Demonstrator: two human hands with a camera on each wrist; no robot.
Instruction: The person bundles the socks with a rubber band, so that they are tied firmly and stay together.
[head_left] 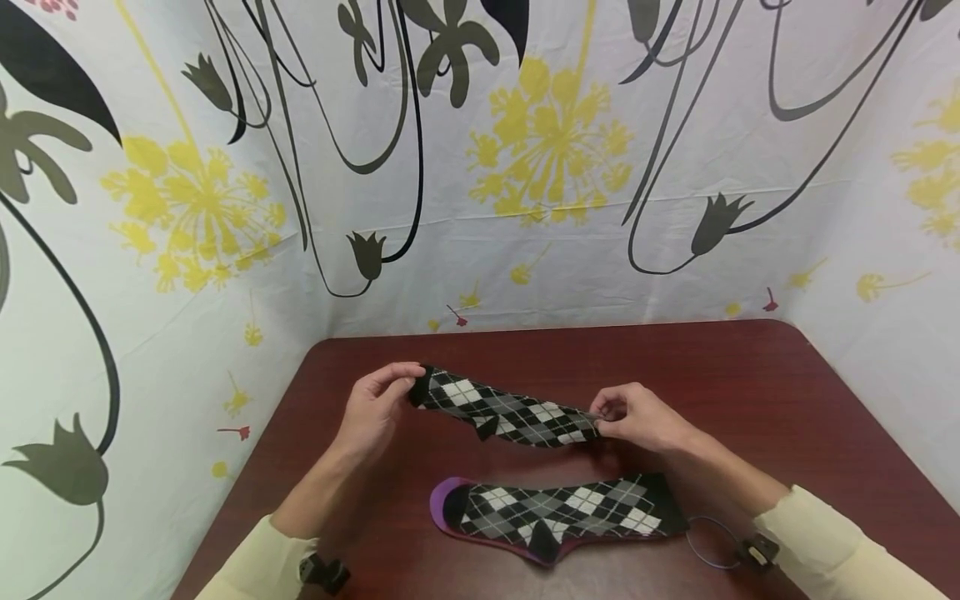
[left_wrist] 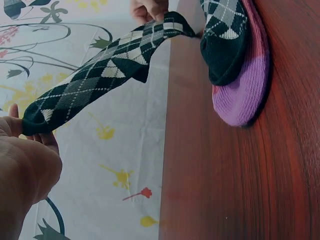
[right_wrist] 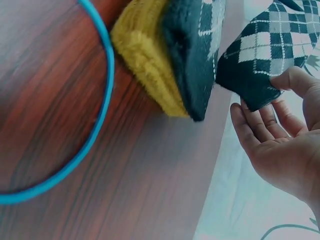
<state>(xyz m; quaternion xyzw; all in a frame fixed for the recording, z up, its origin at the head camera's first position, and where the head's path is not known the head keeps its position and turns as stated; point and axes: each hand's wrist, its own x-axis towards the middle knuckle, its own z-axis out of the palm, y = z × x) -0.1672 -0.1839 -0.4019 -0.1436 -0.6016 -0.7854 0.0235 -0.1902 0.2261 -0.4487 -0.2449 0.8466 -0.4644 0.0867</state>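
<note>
Both hands hold up one black, grey and white argyle sock [head_left: 517,410], stretched sideways above the table. The left hand [head_left: 373,408] pinches its black toe end between thumb and fingers. At the cuff, the right hand [head_left: 637,414] pinches the dark edge, thumb on top in the right wrist view. A matching argyle sock [head_left: 562,510] lies flat nearer the front, toe to the left. Beneath it is another sock, whose purple toe [left_wrist: 239,105] shows in the left wrist view and whose yellow cuff [right_wrist: 145,55] shows in the right wrist view.
The dark red-brown wooden table [head_left: 360,542] has rounded far corners. A white cloth [head_left: 435,167] with plant prints hangs behind it and at the sides. A small black device [head_left: 759,550] with a thin cable [head_left: 708,560] sits at the right wrist, another device [head_left: 324,573] at the left.
</note>
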